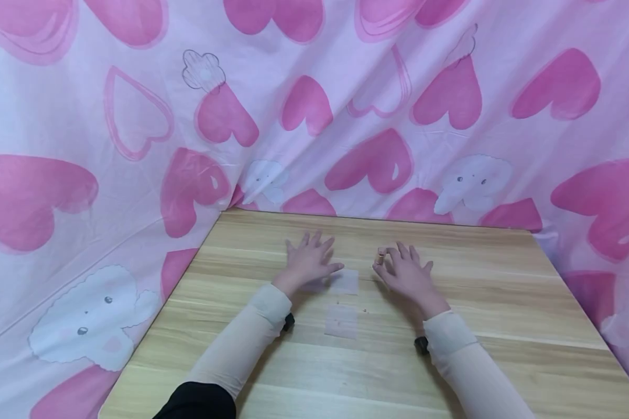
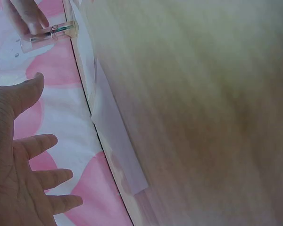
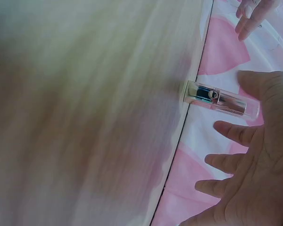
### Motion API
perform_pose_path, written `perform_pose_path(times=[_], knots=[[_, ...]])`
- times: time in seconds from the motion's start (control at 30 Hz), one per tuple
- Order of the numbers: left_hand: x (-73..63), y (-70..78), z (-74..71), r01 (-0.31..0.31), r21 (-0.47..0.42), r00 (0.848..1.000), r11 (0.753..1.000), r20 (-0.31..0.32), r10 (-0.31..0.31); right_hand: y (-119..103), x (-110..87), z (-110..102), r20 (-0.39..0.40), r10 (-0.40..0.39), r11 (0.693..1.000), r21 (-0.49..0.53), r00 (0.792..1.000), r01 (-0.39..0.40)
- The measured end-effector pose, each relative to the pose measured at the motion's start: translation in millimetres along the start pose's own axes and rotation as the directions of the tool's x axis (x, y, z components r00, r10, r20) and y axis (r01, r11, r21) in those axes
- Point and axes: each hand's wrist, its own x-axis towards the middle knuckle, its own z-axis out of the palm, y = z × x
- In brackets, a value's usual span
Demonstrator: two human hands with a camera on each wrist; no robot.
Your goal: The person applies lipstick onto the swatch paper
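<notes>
A small clear-and-pinkish lipstick tube (image 3: pixel 221 100) stands upright on the wooden table. My right hand (image 1: pixel 409 276) is beside it, thumb and index finger spread on either side of the tube's upper part. In the right wrist view a gap shows between the index finger and the tube; whether the thumb touches it I cannot tell. To the left, my left hand (image 1: pixel 308 262) is spread over the table with straight fingers and holds nothing. Beside its thumb lies a pale translucent square sheet (image 1: pixel 344 281), and another pale sheet (image 1: pixel 314 286) is partly hidden below the hand.
Nearer to me, a further pale square (image 1: pixel 340 322) lies on the table (image 1: pixel 304 372). Tiny specks (image 1: pixel 365 310) are beside it. A pink heart-patterned cloth (image 1: pixel 304 163) hangs behind and along the sides of the table.
</notes>
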Motion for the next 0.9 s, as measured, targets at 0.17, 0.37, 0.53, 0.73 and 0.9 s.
perform_pose_path(times=[0.17,0.37,0.53,0.73,0.9], knots=[[-0.2,2.2,0.6,-0.023,0.005,1.0,1.0,-0.018,0.023,-2,6.8,4,0.03,0.014,1.0,0.027,0.999,-0.015],[-0.2,3.3,2.3,-0.024,0.002,0.999,1.0,-0.039,0.024,-6,13.5,8,0.042,0.037,0.998,0.045,0.998,-0.039],[-0.3,5.5,2.5,-0.028,0.004,0.999,1.0,-0.043,0.028,-9,14.9,8,0.035,0.031,0.999,0.043,0.999,-0.032],[-1.1,10.3,0.1,-0.036,0.008,0.998,0.999,-0.058,0.037,-11,13.4,5,0.03,0.022,0.999,0.035,0.999,-0.023],[-2.0,18.5,-1.7,-0.062,-0.02,0.996,0.998,-0.068,0.061,-11,9.3,2,-0.003,-0.002,0.998,0.071,1.0,0.003]])
